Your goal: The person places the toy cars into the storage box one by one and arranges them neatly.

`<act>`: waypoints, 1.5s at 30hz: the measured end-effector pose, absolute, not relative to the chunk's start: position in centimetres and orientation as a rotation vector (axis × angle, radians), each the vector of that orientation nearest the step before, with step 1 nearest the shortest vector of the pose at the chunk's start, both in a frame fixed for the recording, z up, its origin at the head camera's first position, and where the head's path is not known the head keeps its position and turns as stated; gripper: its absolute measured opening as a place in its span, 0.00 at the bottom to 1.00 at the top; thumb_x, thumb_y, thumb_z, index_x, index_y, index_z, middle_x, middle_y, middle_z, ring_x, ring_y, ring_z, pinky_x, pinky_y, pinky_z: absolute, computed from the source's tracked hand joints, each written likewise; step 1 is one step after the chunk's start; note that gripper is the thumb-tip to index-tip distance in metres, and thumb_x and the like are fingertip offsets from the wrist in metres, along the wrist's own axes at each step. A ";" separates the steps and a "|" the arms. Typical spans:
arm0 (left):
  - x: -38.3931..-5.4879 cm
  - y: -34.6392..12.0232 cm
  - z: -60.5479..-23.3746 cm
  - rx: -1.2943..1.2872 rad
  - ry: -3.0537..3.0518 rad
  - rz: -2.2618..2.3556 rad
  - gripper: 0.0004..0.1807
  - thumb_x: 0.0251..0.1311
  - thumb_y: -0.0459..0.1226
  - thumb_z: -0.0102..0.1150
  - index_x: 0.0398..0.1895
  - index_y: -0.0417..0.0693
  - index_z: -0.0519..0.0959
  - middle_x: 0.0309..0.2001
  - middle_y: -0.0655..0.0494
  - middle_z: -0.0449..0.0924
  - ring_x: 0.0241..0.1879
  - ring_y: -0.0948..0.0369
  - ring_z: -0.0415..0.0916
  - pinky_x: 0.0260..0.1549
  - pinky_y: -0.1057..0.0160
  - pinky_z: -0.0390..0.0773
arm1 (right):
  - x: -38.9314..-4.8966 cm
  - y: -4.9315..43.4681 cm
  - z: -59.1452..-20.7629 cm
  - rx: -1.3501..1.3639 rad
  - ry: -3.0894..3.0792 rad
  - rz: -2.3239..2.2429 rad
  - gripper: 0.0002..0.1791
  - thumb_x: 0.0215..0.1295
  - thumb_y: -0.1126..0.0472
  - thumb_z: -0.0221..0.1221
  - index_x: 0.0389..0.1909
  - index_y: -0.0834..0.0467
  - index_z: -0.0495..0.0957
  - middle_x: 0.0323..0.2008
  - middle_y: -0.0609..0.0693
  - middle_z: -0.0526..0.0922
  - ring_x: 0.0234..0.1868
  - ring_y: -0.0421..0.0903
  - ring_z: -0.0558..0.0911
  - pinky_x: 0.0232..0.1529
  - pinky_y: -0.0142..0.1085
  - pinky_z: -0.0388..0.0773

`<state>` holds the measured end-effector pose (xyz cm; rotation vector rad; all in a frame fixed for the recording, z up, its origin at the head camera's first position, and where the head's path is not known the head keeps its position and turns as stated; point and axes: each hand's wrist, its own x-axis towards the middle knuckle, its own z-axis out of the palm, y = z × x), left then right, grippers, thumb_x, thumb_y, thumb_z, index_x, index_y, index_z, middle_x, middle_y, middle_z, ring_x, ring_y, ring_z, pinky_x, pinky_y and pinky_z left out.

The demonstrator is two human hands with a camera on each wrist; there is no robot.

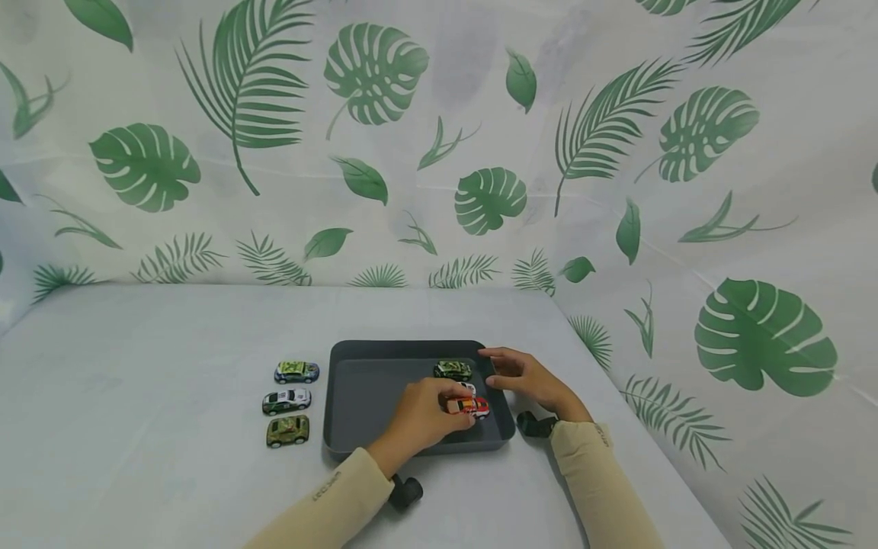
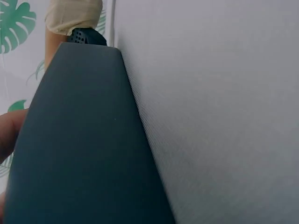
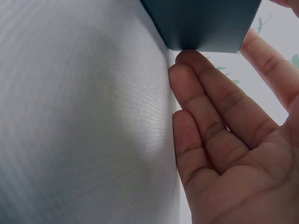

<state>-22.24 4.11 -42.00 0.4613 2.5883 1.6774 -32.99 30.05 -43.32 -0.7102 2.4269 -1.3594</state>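
Note:
My left hand (image 1: 420, 412) reaches over the front wall of a dark grey tray (image 1: 370, 400) and pinches a red and yellow toy car (image 1: 475, 408) between thumb and fingers. Just behind that car, a white toy car (image 1: 469, 387) is partly hidden by the fingers. A green camouflage toy car (image 1: 453, 370) sits farther back in the tray. At the tray's right rim rests my right hand (image 1: 524, 377), its fingers extended loosely. In the right wrist view, fingertips (image 3: 189, 58) lie right at the tray's corner. The left wrist view mostly shows the tray's outer wall (image 2: 84, 130).
Left of the tray stand three toy cars in a column: a yellow-green and blue one (image 1: 296, 372), a white and green one (image 1: 286, 401) and an olive camouflage one (image 1: 288, 431). A white cloth (image 1: 171, 427) covers the table. Leaf-printed fabric (image 1: 411, 152) hangs behind.

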 end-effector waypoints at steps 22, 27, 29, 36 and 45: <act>-22.8 4.5 -42.0 0.328 2.811 1.305 0.17 0.53 0.42 0.87 0.47 0.56 0.93 0.41 0.61 0.92 0.39 0.59 0.84 0.38 0.50 0.78 | -32.9 29.9 -43.3 -0.685 2.438 -1.353 0.34 0.74 0.63 0.66 0.77 0.66 0.70 0.72 0.70 0.74 0.71 0.69 0.76 0.70 0.62 0.74; -22.8 4.7 -41.9 0.322 2.833 1.230 0.16 0.52 0.42 0.87 0.44 0.59 0.93 0.42 0.61 0.92 0.42 0.56 0.85 0.40 0.45 0.79 | -32.9 29.9 -43.3 -0.681 2.446 -1.348 0.33 0.74 0.63 0.66 0.77 0.66 0.70 0.73 0.70 0.73 0.72 0.69 0.75 0.71 0.63 0.73; -22.8 4.7 -41.9 0.324 2.831 1.208 0.16 0.51 0.42 0.87 0.44 0.59 0.93 0.43 0.61 0.92 0.43 0.54 0.86 0.41 0.44 0.80 | -32.8 29.9 -43.3 -0.682 2.443 -1.349 0.33 0.74 0.63 0.66 0.77 0.66 0.70 0.73 0.70 0.73 0.72 0.69 0.75 0.71 0.63 0.73; -23.0 4.8 -42.0 0.338 2.822 1.164 0.17 0.51 0.43 0.88 0.45 0.59 0.93 0.43 0.62 0.92 0.43 0.55 0.86 0.41 0.44 0.81 | -32.8 29.7 -43.1 -0.676 2.447 -1.345 0.33 0.74 0.63 0.66 0.77 0.65 0.71 0.73 0.70 0.74 0.72 0.69 0.76 0.71 0.64 0.72; -23.2 4.9 -42.3 0.349 2.827 1.148 0.18 0.49 0.43 0.89 0.44 0.59 0.92 0.42 0.63 0.91 0.43 0.56 0.86 0.42 0.44 0.81 | -32.8 29.8 -43.2 -0.679 2.447 -1.349 0.33 0.74 0.63 0.66 0.77 0.66 0.71 0.72 0.70 0.75 0.70 0.69 0.77 0.70 0.64 0.73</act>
